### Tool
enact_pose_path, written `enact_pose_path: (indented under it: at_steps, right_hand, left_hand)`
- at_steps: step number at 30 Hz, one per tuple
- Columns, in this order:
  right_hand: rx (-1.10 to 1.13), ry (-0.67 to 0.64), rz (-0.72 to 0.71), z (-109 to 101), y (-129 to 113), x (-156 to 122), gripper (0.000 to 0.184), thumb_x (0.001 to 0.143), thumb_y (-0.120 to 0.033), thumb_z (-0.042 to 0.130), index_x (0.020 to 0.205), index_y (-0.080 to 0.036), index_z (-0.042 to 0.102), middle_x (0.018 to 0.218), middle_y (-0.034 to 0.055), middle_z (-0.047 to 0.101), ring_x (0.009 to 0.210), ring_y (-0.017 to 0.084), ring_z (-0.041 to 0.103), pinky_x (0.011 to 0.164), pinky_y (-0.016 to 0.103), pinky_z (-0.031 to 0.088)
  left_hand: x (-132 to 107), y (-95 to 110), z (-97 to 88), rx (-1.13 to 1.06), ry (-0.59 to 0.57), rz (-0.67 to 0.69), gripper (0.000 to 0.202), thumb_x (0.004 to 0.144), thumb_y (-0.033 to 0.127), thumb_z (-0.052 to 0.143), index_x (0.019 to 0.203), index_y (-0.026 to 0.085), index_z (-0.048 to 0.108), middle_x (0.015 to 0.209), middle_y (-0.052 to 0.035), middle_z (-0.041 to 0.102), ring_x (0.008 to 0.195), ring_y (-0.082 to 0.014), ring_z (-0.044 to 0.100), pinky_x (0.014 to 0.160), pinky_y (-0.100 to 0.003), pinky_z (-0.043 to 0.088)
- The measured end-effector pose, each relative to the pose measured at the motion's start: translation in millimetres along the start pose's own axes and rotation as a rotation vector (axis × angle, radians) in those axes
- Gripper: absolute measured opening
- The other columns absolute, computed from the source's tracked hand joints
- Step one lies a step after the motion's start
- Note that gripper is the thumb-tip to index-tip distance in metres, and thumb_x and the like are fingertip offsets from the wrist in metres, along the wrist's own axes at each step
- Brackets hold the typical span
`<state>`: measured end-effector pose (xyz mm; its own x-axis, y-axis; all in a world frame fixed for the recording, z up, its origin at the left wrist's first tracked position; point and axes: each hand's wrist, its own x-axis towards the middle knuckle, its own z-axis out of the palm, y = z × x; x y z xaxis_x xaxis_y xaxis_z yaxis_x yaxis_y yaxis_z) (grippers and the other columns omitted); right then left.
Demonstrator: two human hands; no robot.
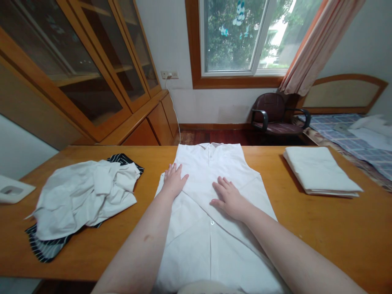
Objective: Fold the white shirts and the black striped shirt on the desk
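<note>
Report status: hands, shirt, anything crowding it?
Left hand and right hand open, flat on white shirt. Shirt spread on table. Crumpled clothes left, folded stack right, both apart.

Two hands, the left hand (173, 180) and the right hand (229, 198), rest on one white shirt (211, 228). Left of the left hand lies one heap of crumpled clothes (82, 196). Right of the right hand sits one folded white stack (320, 170). One chair (277, 116) stands beyond the surface (337, 228).
</note>
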<state>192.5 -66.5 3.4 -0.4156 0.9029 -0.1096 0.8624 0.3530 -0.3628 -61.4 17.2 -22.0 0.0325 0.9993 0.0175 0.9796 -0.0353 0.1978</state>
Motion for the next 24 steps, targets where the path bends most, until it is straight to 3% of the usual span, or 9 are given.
enact_pose_path:
  at_steps: [5,10,17,19,21,24]
  right_hand:
    - [-0.128,0.160,0.225,-17,36,28,0.072,0.086,-0.054,0.043,0.143,-0.012,0.032,0.153,0.0186,0.012,0.140,0.033,0.009,0.111,0.050,0.010]
    - [-0.210,0.062,0.294,-20,72,47,0.079,0.086,-0.061,0.038,0.148,-0.015,0.021,0.154,0.0153,0.012,0.141,0.032,0.009,0.111,0.048,0.011]
    - [-0.289,-0.024,0.341,-20,64,35,0.078,0.086,-0.060,0.034,0.148,-0.015,0.019,0.154,0.0139,0.016,0.139,0.034,0.015,0.109,0.048,0.017]
    - [-0.293,-0.032,0.339,-26,59,33,0.080,0.084,-0.060,0.039,0.147,-0.014,0.024,0.152,0.0160,0.022,0.136,0.035,0.022,0.106,0.047,0.024]
    - [-0.262,-0.038,0.327,-36,57,33,0.077,0.081,-0.063,0.042,0.141,-0.015,0.038,0.144,0.0178,0.038,0.127,0.034,0.039,0.098,0.044,0.034]
    - [-0.173,-0.072,0.362,-55,60,40,0.063,0.082,-0.066,0.038,0.114,-0.019,0.064,0.112,0.0158,0.064,0.099,0.030,0.060,0.081,0.039,0.044]
  left_hand:
    - [-1,8,0.6,-0.020,0.027,0.149,0.058,0.089,0.045,0.038,0.140,0.016,0.039,0.150,-0.0123,0.029,0.141,-0.0293,0.014,0.113,-0.048,0.013]
    - [-2,12,5.0,0.056,-0.085,0.178,0.066,0.088,0.050,0.038,0.144,0.018,0.030,0.152,-0.0131,0.021,0.141,-0.0288,0.014,0.112,-0.048,0.011]
    - [-5,16,3.0,0.059,-0.227,0.142,0.071,0.087,0.054,0.032,0.148,0.020,0.019,0.155,-0.0096,0.008,0.142,-0.0263,0.004,0.112,-0.048,0.008]
    - [-8,18,0.5,0.043,-0.255,0.136,0.072,0.087,0.055,0.033,0.148,0.020,0.018,0.155,-0.0095,0.007,0.142,-0.0263,0.003,0.112,-0.048,0.007]
    - [-12,21,-2.7,0.023,-0.268,0.135,0.072,0.086,0.054,0.034,0.147,0.020,0.020,0.155,-0.0098,0.008,0.142,-0.0267,0.005,0.112,-0.048,0.009]
    - [-20,27,-7.9,0.007,-0.262,0.122,0.073,0.081,0.054,0.042,0.145,0.021,0.028,0.154,-0.0122,0.015,0.141,-0.0296,0.012,0.110,-0.048,0.016]
